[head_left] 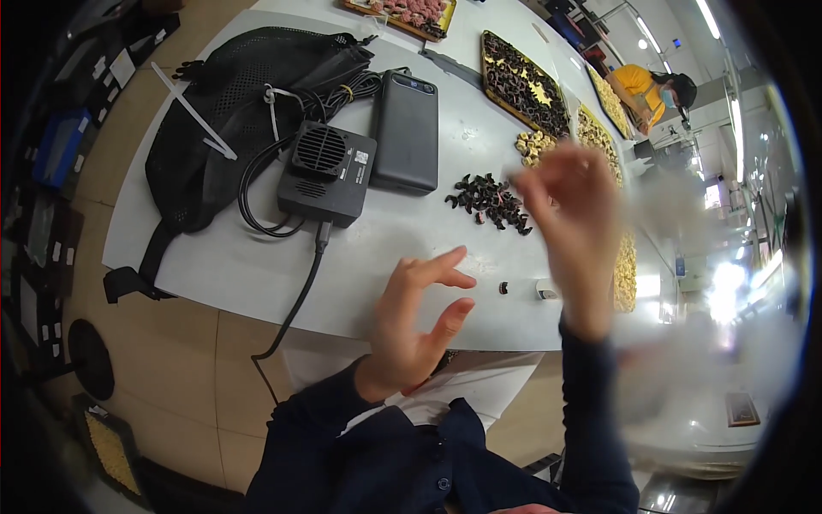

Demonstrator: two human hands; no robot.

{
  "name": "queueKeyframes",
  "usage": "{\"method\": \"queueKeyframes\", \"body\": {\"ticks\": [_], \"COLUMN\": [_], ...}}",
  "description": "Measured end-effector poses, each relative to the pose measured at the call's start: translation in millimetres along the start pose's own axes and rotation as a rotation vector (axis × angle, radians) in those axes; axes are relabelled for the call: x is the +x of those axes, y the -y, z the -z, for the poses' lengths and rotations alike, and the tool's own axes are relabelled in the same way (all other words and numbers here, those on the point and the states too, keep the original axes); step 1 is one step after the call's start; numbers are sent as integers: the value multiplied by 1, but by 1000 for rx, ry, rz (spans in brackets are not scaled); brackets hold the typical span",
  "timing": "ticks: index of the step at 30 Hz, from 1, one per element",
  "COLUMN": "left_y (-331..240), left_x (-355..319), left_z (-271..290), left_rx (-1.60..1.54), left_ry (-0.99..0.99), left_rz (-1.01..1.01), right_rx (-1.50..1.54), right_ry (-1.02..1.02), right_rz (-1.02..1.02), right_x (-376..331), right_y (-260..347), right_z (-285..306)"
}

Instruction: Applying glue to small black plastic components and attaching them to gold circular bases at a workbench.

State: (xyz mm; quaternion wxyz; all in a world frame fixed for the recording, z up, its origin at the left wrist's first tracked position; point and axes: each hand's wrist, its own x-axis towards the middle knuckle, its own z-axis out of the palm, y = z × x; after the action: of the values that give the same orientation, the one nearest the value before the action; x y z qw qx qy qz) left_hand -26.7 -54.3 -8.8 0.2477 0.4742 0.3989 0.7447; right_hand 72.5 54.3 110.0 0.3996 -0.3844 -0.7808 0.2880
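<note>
Head view: two bare hands in dark sleeves reach over one smooth, pale grey table (462,321). Near the centre, toward six o'clock, the left hand (407,321) is empty, its fingers spread and thumb apart. At about two to three o'clock the right hand (582,223) is raised and blurred, thumb and fingers curled toward each other; whether it pinches anything, I cannot tell.

At two o'clock, left of the right hand, lies one loose heap of black curved pieces (492,203), glossy and crescent-like, too many to count. One single dark piece (503,289) sits apart at four o'clock, beside one small white round object (546,289). One smaller cluster of cream pieces (533,147) lies just beyond the heap.

At one o'clock stands one yellow-rimmed tray of dark pieces (522,86); at twelve, one tray of pink pieces (415,13); toward two, at least two trays of cream pieces (610,103). One co-worker (652,90) in a yellow top, dark cap and mask bends there.

Just left of twelve stands one smooth black power bank (406,137) with a small lit display. At eleven are one boxy black device (325,176), with a ribbed round grille and a pale printed label, its lettering too small to read, and one coiled cable (347,92) bound in yellow. One black mesh bag (231,103) spreads at ten, crossed by a white plastic strip (184,103).
</note>
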Motion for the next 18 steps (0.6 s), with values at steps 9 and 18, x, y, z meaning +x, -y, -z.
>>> {"method": "queueKeyframes", "body": {"ticks": [9, 18], "left_y": [-2, 4], "left_x": [-4, -11], "left_z": [-8, -7], "left_rx": [330, 475], "left_ry": [257, 340], "left_rz": [-55, -37], "right_rx": [-902, -1118], "right_ry": [-123, 211], "right_rz": [633, 788], "right_x": [229, 299], "right_y": [-127, -189], "right_z": [-55, -91]}}
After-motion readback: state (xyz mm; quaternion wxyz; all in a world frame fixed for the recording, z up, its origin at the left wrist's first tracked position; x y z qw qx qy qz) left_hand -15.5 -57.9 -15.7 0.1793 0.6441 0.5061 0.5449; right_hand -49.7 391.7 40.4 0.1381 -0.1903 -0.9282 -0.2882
